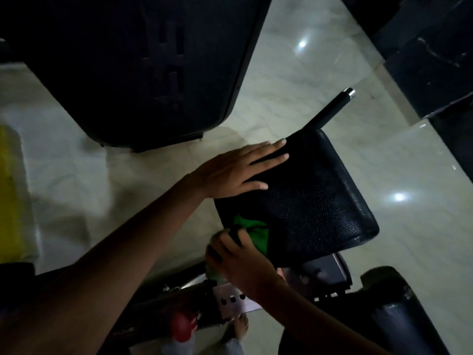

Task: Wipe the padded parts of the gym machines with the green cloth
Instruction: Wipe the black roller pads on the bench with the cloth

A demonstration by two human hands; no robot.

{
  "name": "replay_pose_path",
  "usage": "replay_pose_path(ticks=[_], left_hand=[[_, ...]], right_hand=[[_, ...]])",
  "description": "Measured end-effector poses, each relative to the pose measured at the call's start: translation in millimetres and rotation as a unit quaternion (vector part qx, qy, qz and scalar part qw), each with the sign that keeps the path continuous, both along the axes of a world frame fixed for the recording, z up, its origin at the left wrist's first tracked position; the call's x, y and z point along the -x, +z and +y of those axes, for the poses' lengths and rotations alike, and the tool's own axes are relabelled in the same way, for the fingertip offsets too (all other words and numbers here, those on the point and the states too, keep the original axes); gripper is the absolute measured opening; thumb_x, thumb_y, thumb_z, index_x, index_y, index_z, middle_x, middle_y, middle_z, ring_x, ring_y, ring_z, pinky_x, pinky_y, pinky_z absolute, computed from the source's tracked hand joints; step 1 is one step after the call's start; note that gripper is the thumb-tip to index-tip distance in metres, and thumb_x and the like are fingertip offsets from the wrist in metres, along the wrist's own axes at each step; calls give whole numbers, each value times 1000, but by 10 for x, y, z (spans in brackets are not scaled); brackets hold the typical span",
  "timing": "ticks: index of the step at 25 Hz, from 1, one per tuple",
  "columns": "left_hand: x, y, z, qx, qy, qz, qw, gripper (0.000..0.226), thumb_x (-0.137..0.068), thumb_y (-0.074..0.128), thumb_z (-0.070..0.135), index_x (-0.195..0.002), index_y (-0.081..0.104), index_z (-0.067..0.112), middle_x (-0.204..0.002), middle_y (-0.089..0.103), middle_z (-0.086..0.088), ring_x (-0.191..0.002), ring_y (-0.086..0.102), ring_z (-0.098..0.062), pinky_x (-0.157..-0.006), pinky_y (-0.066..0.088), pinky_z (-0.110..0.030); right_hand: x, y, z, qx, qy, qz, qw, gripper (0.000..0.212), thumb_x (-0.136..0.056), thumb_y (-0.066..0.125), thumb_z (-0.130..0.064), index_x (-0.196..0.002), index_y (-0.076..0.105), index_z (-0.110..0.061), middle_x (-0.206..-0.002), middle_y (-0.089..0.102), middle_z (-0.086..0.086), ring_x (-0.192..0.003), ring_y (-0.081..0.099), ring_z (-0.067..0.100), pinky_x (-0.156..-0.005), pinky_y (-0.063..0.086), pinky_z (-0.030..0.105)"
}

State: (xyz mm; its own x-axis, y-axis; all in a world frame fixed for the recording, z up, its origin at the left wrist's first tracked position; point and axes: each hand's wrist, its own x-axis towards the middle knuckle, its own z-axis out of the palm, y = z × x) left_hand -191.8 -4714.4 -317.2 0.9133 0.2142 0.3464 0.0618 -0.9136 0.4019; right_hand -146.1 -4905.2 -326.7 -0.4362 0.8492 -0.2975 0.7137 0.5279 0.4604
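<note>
While the left hand lies flat on the black seat pad, the right hand, clutching the green cloth at the pad's near edge, could easily slip off.

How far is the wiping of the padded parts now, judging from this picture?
In hand: the right hand grips the green cloth on the near corner of the black seat pad, while the left hand lies flat on its far edge. Done: nothing shows as clean or not; the light is dim. Left: probably most of this pad, and perhaps the other dark pad at lower right.
</note>
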Motion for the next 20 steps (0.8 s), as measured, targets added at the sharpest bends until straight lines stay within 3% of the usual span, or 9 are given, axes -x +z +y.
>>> replay_pose_path(ticks=[5,8,11,14,16,20], left_hand=[[-110,100,-9,-35,-1,16,999,64,-99,42,42,-152,20,11,-160,8,-10,-148,8,-21,-119,17,-38],[-74,103,-22,-45,-2,4,999,64,-99,44,39,-151,22,9,-160,11,-11,-147,11,-22,-118,20,-37],[-59,101,-43,-53,-7,11,998,64,-99,45,39,-151,22,9,-160,12,-11,-147,11,-21,-116,25,-41],[-28,76,-72,-73,-18,23,997,64,-99,42,40,-152,19,11,-160,10,-8,-148,9,-20,-118,21,-39],[-36,69,-123,-56,-15,21,998,65,-98,42,39,-152,19,11,-160,10,-7,-148,8,-21,-118,21,-37],[-32,111,-230,-20,5,22,1000,66,-96,43,40,-152,20,12,-160,10,-4,-147,10,-18,-112,34,-36]], right_hand=[[338,-250,400,-11,-102,-12,995,46,-81,27,-16,-96,71,-20,-98,67,10,-99,41,33,-83,34,44],[153,-200,109,-62,-32,18,997,42,-82,32,-20,-105,67,-20,-106,66,9,-100,42,32,-83,34,44],[-277,-30,-315,-60,66,62,994,44,-83,39,-40,-121,59,-30,-122,60,1,-106,43,27,-85,35,41],[-814,381,-418,-63,132,118,982,32,-97,37,-25,-123,52,-35,-122,60,-2,-111,48,23,-89,34,38],[-1132,678,-391,-37,168,107,979,34,-98,37,-18,-124,51,-34,-124,60,0,-113,52,24,-91,34,38],[-1581,1064,-403,-43,170,94,980,41,-96,39,-15,-131,51,-33,-132,57,4,-114,57,26,-89,35,40]])
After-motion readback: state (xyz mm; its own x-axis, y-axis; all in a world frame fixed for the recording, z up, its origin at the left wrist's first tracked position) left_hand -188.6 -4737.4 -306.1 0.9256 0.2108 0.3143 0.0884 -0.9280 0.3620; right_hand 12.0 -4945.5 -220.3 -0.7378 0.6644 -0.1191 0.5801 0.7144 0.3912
